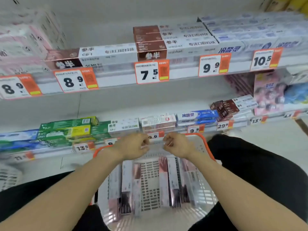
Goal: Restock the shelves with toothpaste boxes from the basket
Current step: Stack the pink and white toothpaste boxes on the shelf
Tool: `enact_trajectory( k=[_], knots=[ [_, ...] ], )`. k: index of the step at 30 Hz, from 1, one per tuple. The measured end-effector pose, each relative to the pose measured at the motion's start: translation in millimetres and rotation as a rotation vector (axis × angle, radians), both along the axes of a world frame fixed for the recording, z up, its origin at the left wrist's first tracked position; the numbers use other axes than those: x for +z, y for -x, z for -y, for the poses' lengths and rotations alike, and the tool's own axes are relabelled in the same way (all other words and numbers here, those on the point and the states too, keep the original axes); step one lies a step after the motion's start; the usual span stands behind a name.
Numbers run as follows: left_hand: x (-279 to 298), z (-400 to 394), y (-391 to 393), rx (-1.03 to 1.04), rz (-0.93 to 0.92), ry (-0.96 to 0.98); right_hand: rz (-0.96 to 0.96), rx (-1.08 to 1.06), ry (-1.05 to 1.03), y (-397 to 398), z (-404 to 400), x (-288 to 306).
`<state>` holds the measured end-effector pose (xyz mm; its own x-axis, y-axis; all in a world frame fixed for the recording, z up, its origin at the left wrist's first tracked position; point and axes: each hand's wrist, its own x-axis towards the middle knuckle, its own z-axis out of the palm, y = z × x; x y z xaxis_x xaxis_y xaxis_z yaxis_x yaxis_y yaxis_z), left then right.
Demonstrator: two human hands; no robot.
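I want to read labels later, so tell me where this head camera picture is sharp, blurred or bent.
Head view: the 7.5 price tag reads sharpest; the left edge smears with motion blur, as do the boxes in the basket; wide-angle distortion bows the upper shelf; lighting is flat, with no hard shadows or glare.

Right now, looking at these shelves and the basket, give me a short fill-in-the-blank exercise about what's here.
1. The basket holding the toothpaste boxes has a rim coloured ____.
2. The price tag below the stacked brown-ended boxes on the upper shelf reads ____.
3. The left hand and the right hand hover above the basket, and each holds ____.
4. The green boxes sit on the ____ shelf.

Missing words: orange; 7.5; nothing; lower
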<state>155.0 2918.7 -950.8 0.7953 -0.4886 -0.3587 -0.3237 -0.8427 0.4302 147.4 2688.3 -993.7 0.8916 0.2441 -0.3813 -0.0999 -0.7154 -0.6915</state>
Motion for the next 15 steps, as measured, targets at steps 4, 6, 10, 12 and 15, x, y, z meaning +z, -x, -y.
enact_trajectory(
  k=[4,6,10,12,15],
  knots=[
    [-81.7,-18.2,43.8,0.207,-0.244,-0.102,-0.221,0.018,0.144,33.9,8.7,-53.7],
    [-109.3,-27.4,66.0,0.343,-0.261,-0.132,-0.301,0.032,0.16,44.7,5.3,-70.2],
    [-147.1,-47.8,97.0,0.64,-0.244,-0.101,-0.366,-0.015,0.115,54.2,-20.1,-98.7],
    [-160.7,-55.0,106.5,0.685,-0.27,-0.164,-0.39,-0.042,0.087,59.2,-41.0,-111.0],
    [-170.2,-61.9,115.6,0.674,-0.311,-0.255,-0.434,-0.061,0.01,73.5,-78.3,-130.8]
  ],
)
